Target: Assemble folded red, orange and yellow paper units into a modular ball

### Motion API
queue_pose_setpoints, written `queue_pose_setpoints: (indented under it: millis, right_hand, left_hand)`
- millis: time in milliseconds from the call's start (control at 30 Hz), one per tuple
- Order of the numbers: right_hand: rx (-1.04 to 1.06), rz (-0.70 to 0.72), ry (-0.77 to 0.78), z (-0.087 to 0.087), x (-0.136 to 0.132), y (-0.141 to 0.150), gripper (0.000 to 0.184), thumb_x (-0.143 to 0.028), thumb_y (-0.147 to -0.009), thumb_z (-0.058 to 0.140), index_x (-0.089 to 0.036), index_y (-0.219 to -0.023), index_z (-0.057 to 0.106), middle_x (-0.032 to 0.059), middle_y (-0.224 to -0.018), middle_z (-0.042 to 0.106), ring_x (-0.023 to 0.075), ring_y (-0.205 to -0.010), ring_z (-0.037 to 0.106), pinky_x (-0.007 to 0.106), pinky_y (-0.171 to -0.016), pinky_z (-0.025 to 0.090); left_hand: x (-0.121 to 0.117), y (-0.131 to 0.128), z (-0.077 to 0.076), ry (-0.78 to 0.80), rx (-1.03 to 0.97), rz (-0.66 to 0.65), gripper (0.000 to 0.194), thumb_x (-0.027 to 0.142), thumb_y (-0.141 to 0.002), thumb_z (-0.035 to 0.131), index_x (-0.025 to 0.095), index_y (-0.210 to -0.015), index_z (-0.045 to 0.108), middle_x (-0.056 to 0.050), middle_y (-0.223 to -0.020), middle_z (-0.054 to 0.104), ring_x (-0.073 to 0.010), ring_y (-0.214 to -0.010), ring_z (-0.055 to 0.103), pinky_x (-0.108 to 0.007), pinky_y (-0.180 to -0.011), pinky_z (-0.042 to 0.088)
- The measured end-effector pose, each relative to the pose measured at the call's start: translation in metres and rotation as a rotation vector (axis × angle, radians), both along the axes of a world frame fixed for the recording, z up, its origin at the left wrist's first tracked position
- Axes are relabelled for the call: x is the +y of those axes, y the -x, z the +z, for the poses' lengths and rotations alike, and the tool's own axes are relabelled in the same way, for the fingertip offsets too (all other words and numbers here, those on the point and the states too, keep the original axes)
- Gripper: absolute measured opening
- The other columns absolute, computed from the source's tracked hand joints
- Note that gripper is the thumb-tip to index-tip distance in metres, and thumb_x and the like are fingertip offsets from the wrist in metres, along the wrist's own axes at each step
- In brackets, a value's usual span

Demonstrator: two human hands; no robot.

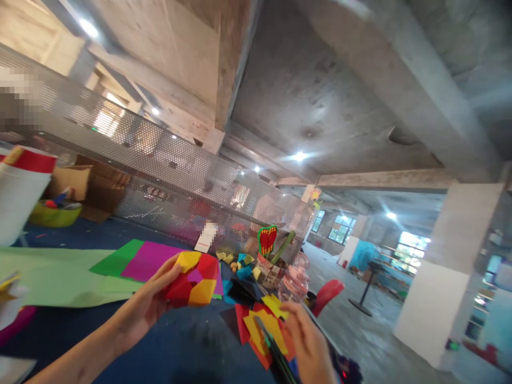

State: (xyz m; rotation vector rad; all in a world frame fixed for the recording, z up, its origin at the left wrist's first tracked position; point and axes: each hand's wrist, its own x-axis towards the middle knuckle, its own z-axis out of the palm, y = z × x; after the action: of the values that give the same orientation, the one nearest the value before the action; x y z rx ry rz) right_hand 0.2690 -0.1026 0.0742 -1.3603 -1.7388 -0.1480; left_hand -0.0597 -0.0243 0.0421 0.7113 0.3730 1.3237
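A faceted paper shape (198, 282) in red and yellow, with a purple-pink patch at its middle, is held up over the dark blue table (192, 346). The left hand (162, 285) has hold of it from the side — thumb laid along the near upper edge, the other fingers mostly hidden behind and beneath, the grip only as wide as the shape itself.

The right hand (306, 333) is partly curled, thumb and forefinger close together at the edge of a yellow paper slip (273, 305); blur hides whether it pinches the slip or only touches it. Below the fingertips lies a loose pile of red and yellow paper pieces (262, 330). A green and black tool (276, 349) with a grey tip slants across that pile, just beside the right hand — whether the palm has it too, I cannot tell.

Behind the shape are a purple sheet (156, 260), a green sheet (114, 257) and a long pale green sheet (60, 277). Black paper (244, 290) lies between the two hands, with blue paper pieces (243, 271) beyond it. Farther back stand a pink see-through jar (294, 282) and a red heart ornament with a green edge (267, 241), near a mesh partition (180, 170).
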Motion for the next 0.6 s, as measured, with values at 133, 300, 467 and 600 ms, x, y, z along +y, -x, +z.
queue_pose_setpoints:
  millis: [133, 300, 467, 600]
  right_hand:
    - [0.219, 0.244, -0.068, 0.003, 0.08, 0.083, 0.03, -0.041, -0.098, 0.047, -0.021, -0.101, 0.069, 0.0002, -0.067, 0.065, 0.0161, -0.055, 0.058, 0.025, -0.057, 0.047]
    - [0.302, 0.344, -0.053, -0.007, 0.139, 0.13, 0.029, -0.039, -0.094, 0.051, -0.019, -0.103, 0.069, -0.002, -0.064, 0.059, 0.0164, -0.057, 0.053, 0.027, -0.058, 0.045]
    - [0.449, 0.372, -0.018, -0.032, 0.148, 0.137, 0.047, -0.044, -0.081, 0.067, -0.019, -0.121, 0.063, 0.0096, -0.109, 0.067, 0.0257, -0.102, 0.061, 0.037, -0.082, 0.05]
    - [0.609, 0.367, 0.08, -0.049, 0.138, 0.137, 0.054, -0.057, -0.096, 0.042, -0.022, -0.133, 0.057, 0.0144, -0.14, 0.057, 0.0283, -0.127, 0.054, 0.045, -0.099, 0.048]
  left_hand:
    - [0.003, 0.001, -0.002, -0.044, 0.033, 0.03, 0.076, 0.033, -0.083, 0.078, 0.032, -0.148, 0.039, -0.006, -0.115, 0.079, -0.028, -0.098, 0.077, -0.036, -0.076, 0.065]
    - [0.009, 0.003, -0.006, -0.013, 0.036, 0.093, 0.08, 0.035, -0.079, 0.081, 0.03, -0.148, 0.04, -0.005, -0.11, 0.08, -0.0275, -0.097, 0.077, -0.032, -0.075, 0.065]
    - [0.009, 0.003, -0.007, -0.013, 0.024, 0.116, 0.077, 0.035, -0.079, 0.081, 0.033, -0.146, 0.043, -0.004, -0.116, 0.078, -0.0264, -0.101, 0.076, -0.029, -0.074, 0.064]
    - [0.008, 0.001, -0.008, -0.042, 0.024, 0.117, 0.077, 0.036, -0.076, 0.083, 0.035, -0.143, 0.045, -0.004, -0.136, 0.069, -0.0288, -0.12, 0.067, -0.028, -0.084, 0.063]
